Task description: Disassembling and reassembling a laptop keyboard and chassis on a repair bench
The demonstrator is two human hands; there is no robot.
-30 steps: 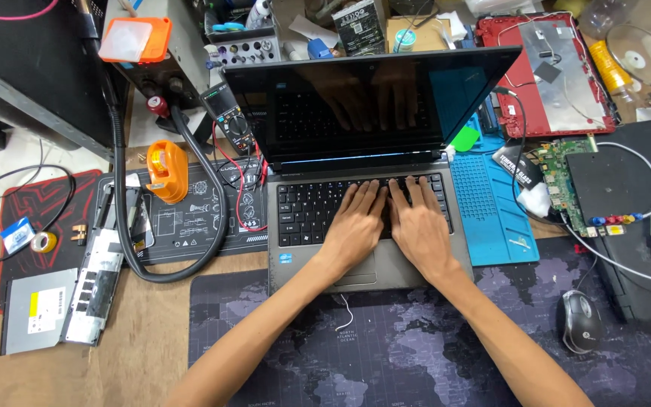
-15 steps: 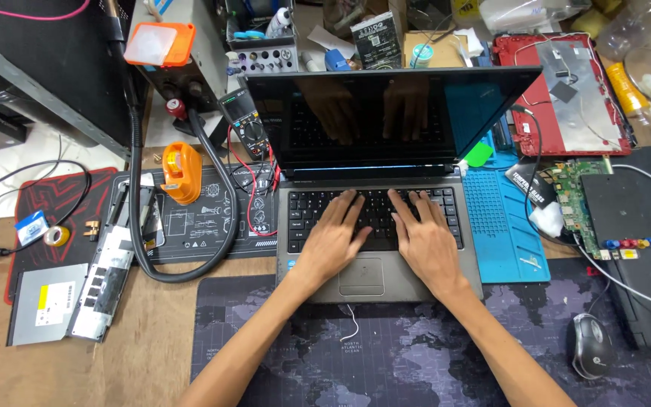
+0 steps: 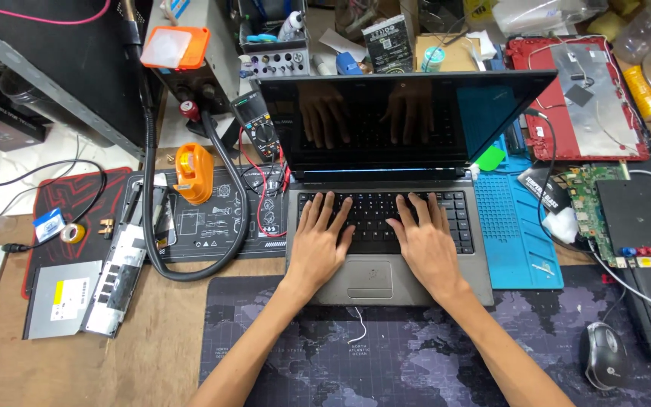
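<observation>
Desk: wooden desk (image 3: 152, 339) crowded with repair gear, a dark map-print mat (image 3: 386, 362) spread across its near side
Laptop: grey laptop (image 3: 404, 290) sits mid-desk, its front edge on the mat, lid up, dark screen (image 3: 401, 120) mirroring both hands
Left hand: left hand (image 3: 319, 245) lies flat on the left half of the laptop's keyboard (image 3: 374, 218), palm over the palm rest
Left fingers: spread apart, tips touching the keys, clamped on nothing
Right hand: right hand (image 3: 427, 245) is flat on the right half of the keyboard, just beside the left hand
Right fingers: fanned apart over the keys, gripping nothing
Touchpad: touchpad (image 3: 370, 280) shows uncovered between the two wrists
Left of laptop: black work mat (image 3: 205, 226) carrying an orange tape dispenser (image 3: 193, 172), a multimeter (image 3: 258, 130) with red leads, and a black hose (image 3: 190, 249) looping round
Far left of laptop: optical drive (image 3: 58, 298) lying flat on the desk
Right of laptop: blue silicone mat (image 3: 518, 234) touching its side, then a green circuit board (image 3: 585, 200)
Behind laptop, to the right: red laptop shell (image 3: 627, 147), opened up
Near right of laptop: black mouse (image 3: 604, 354) on the map-print mat, well apart from the right hand
</observation>
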